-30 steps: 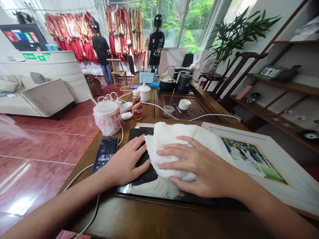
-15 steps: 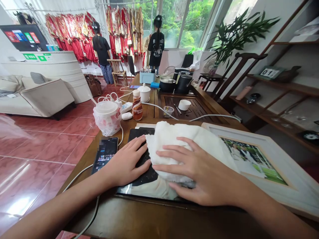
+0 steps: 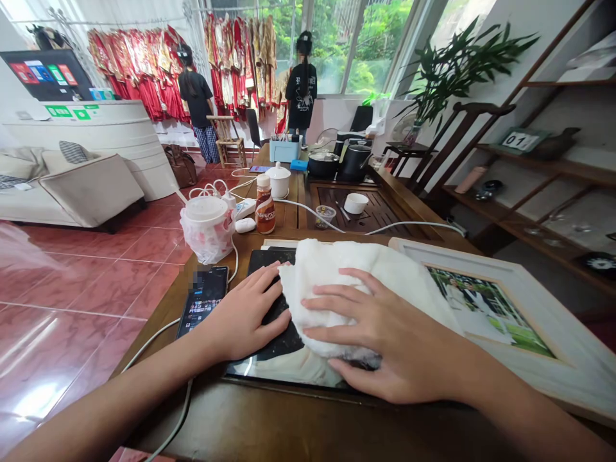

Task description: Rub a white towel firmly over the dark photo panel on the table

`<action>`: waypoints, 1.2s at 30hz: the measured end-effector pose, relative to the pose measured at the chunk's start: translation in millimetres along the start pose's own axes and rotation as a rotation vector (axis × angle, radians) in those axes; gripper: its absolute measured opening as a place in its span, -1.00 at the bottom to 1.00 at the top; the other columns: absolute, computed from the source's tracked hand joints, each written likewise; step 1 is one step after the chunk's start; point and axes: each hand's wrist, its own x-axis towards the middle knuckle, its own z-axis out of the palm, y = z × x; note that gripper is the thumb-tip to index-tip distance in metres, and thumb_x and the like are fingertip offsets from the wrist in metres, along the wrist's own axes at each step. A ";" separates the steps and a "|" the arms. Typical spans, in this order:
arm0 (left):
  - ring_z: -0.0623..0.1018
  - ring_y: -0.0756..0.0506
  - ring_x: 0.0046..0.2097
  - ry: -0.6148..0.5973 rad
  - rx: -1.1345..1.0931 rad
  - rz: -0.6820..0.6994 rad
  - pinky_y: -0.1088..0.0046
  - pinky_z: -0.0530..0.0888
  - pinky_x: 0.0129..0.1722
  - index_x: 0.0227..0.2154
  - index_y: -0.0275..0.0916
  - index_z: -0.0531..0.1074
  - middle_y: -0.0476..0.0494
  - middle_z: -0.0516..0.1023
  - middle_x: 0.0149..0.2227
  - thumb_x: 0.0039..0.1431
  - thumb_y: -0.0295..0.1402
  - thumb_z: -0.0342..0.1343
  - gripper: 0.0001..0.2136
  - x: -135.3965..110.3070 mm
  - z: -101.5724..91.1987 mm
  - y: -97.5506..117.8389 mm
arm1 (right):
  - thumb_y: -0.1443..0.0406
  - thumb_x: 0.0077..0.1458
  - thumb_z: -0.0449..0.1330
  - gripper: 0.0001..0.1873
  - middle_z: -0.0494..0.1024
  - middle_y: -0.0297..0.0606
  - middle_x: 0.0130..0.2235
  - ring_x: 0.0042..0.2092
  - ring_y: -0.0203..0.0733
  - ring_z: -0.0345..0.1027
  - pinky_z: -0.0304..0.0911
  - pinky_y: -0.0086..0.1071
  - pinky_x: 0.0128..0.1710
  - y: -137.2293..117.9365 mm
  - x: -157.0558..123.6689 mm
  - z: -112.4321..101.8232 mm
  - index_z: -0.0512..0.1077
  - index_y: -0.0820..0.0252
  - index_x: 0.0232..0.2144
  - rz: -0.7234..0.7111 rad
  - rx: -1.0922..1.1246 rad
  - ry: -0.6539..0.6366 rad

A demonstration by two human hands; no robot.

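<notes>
My left hand (image 3: 253,314) lies flat with its fingers apart on the left part of a glossy dark panel (image 3: 293,369). The panel rests on the wooden table and mirrors light along its front edge. A bunched, fluffy white cloth (image 3: 356,260) covers much of the panel. My right hand (image 3: 385,333) grips this cloth from above, fingers spread over it and thumb at its near edge. The cloth's left edge touches or nearly touches my left fingertips. Part of the panel is hidden under cloth and hands.
Left of the panel lie a phone (image 3: 205,298) and a cable. A white-framed photo (image 3: 486,308) lies to the right. Behind stand a bagged tub (image 3: 208,228), a brown-labelled bottle (image 3: 265,208), a lidded white cup (image 3: 278,179) and a tea tray (image 3: 380,215). Two people stand by hanging garments.
My right hand and the cloth have shifted slightly toward me and to the right, and the cloth's folds have changed a little. My left hand has stayed in place.
</notes>
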 end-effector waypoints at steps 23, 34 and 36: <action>0.10 -0.23 0.37 0.002 -0.006 -0.018 0.10 0.13 0.33 0.35 -0.13 0.01 -0.17 0.06 0.38 0.37 -0.20 -0.04 -0.45 -2.3 -1.5 0.5 | 0.16 0.20 0.10 -0.65 0.47 -0.19 0.13 0.13 0.02 0.32 -0.04 0.10 0.20 19.3 2.2 6.0 0.48 -0.03 0.02 0.213 -0.217 0.152; 0.09 -0.22 0.37 -0.028 0.017 -0.022 0.14 0.13 0.33 0.30 -0.22 0.13 -0.23 0.05 0.38 0.37 -0.21 -0.04 -0.51 -0.5 0.1 0.2 | 0.19 0.17 0.13 -0.69 0.42 -0.47 0.17 0.18 -0.14 0.27 -0.18 0.00 0.26 5.1 0.3 0.6 0.48 -0.24 -0.04 0.060 -0.012 -0.004; 0.09 -0.23 0.37 -0.026 0.022 -0.030 0.12 0.13 0.33 0.32 -0.20 0.08 -0.22 0.04 0.38 0.37 -0.18 -0.05 -0.48 -1.1 0.3 0.5 | 0.17 0.19 0.11 -0.70 0.42 -0.42 0.17 0.17 -0.12 0.29 -0.14 0.01 0.25 14.0 0.8 3.1 0.48 -0.19 -0.04 0.134 -0.059 0.044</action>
